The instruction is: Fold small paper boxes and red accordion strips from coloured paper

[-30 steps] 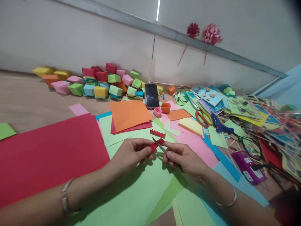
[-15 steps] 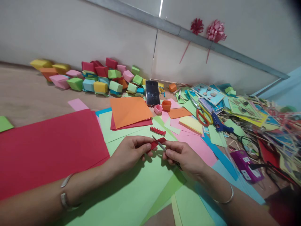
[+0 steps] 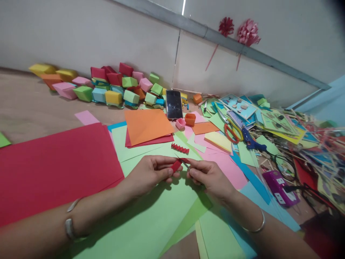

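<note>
Between thumb and fingers, my left hand (image 3: pixel 152 173) pinches a small folded red paper strip (image 3: pixel 176 165). My right hand (image 3: pixel 208 176) is closed on a slim pointed metal tool (image 3: pixel 185 164), whose tip lies against the strip; its rear end is hidden by the fingers. The red paper continues past the tool toward my right fingertips. Just beyond my hands, a zigzag red paper piece (image 3: pixel 180 148) lies on light green paper (image 3: pixel 151 212).
Large red sheets (image 3: pixel 59 165) lie at left, orange paper (image 3: pixel 148 126) ahead. Folded paper boxes (image 3: pixel 113 97) and a phone (image 3: pixel 174 104) stand near the wall. Rightward are orange-handled scissors (image 3: pixel 231 133), a blue glue gun (image 3: pixel 252 141) and a purple socket block (image 3: pixel 280 187).
The red strip and the tool have shifted slightly in my fingers, and the tool's blade is now more covered by my right hand. The whole view has moved a little.
</note>
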A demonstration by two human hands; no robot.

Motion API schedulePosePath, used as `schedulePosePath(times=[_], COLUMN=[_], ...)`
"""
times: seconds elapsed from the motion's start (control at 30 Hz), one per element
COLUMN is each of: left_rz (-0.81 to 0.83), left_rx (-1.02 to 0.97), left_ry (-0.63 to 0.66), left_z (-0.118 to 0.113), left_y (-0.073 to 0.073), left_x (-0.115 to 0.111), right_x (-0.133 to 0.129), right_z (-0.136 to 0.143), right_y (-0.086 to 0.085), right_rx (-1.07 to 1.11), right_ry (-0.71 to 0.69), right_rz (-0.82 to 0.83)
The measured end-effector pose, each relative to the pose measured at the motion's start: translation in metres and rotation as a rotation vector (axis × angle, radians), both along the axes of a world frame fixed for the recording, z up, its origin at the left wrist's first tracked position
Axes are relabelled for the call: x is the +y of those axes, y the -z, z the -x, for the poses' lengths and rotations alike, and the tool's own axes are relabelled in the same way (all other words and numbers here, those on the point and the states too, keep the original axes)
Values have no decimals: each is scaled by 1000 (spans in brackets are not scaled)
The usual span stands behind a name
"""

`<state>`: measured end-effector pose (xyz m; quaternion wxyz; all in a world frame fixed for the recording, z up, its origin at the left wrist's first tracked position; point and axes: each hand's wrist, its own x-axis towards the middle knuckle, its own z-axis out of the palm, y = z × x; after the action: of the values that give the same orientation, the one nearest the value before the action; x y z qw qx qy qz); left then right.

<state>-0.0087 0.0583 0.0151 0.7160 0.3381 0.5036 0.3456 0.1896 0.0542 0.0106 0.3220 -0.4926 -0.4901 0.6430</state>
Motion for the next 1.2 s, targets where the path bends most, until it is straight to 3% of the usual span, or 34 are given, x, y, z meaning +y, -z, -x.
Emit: schedulePosePath(times=[0.07,0.23,0.33,0.43,0.53,0.67,0.77,0.97,1.2], left_rz=[3,14,82,130,135,145,81,-209,-401], left_rx=[-31,-179,-261,-310,-322,-197,-107,76,250], left_ry=[14,-17,-57,-50,-48,-123,-160,2,44], left_z=[0,-2,-1,0,-2,-7,-7,-6,-8], left_y=[1,3,0,-5,-5,0,2,-3,3], left_x=[-1,-5,-8,-12,-15,-16,-12,-12,-23], right_x=[-1,-6,-9,-10,-13,-17,-17,-19,-26], right_z=[-1,-5,-4,0,7,13,13,13,17], right_y=[2,8,12,12,11,11,12,0,-10], right_rx=[-101,-420,-642,-853,-991,-1055,-969,-590,-526], right_ry=[-9,-40,-39,26,67,56,42,-84,-106], right_rz=[-166,-848,-1169,-1408,-1532,-1583,-1523,-1032,-1017])
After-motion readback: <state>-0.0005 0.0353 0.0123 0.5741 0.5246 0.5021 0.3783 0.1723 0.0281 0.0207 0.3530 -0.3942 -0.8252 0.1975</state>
